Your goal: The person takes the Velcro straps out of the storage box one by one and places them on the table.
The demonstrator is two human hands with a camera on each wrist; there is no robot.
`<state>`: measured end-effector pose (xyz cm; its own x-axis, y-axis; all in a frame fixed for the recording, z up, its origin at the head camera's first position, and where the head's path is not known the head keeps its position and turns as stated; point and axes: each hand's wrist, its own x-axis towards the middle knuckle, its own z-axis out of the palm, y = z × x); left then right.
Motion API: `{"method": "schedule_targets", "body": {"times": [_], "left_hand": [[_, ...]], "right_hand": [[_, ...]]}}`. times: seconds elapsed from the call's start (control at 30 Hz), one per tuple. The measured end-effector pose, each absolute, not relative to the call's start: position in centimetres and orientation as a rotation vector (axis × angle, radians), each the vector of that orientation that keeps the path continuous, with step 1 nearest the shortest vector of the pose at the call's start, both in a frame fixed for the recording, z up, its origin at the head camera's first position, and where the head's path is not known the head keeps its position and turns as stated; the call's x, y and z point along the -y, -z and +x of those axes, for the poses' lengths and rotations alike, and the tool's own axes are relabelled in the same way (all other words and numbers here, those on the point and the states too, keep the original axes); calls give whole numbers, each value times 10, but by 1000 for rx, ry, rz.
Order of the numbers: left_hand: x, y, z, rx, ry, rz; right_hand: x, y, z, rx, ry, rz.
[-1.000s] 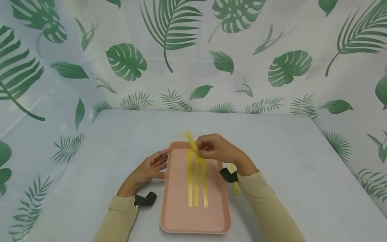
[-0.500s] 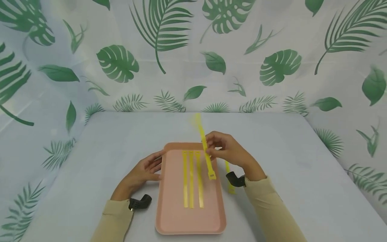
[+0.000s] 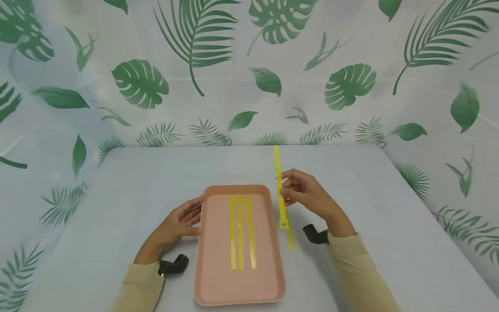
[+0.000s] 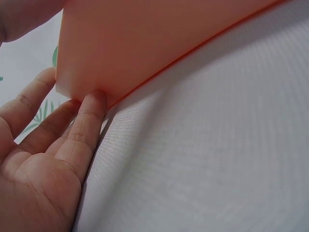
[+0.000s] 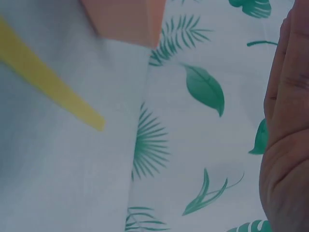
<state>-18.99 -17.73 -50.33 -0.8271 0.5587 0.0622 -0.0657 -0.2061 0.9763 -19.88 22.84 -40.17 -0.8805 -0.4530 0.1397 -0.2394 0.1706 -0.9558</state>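
Strap of flat yellow material (image 3: pixel 278 169): aloft, just right of the shallow pink rectangular tray (image 3: pixel 239 289)
Right hand (image 3: pixel 308 195): pinching that strap!
Left hand (image 3: pixel 175 224): fingers apart, touching the tray's edge
Tray: three matching yellow straps (image 3: pixel 240 229), side by side

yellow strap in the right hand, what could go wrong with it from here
The held strap overlaps the loose strap beside the tray in the head view, so the two might tangle if it is lowered there. The right hand pinches it partway along, leaving both ends free, so it could swing or twist. The left hand touches the tray's side; a push there might shift the tray and disturb the three straps lying in it.
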Motion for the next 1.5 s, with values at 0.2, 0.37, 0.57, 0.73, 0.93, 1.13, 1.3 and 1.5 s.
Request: {"method": "schedule_targets", "body": {"times": [0.2,0.37,0.57,0.73,0.93,1.13,1.3,1.5], "left_hand": [[178,501,-187,-1667,-2076,554],[179,502,-187,-1679,-2072,547],[181,503,-187,-1689,-2075,556],[179,505,-188,-1689,-2075,583],[177,505,-189,-1676,-2073,584],[176,502,-188,-1696,-2062,547],[176,501,-188,-1697,-2066,557],[174,503,-188,-1702,-2061,564]], "right_hand": [[-241,412,-196,-2276,1781,-589],[-252,418,-193,-2297,1754,-516],[-266,425,-192,-2326,1719,-453],[-275,429,-190,-2347,1701,-412],[-283,431,-188,-2331,1670,-342],[-290,434,-188,-2300,1599,-274],[-293,437,-190,-2280,1553,-236],[-295,444,-192,-2231,1527,-186]]}}
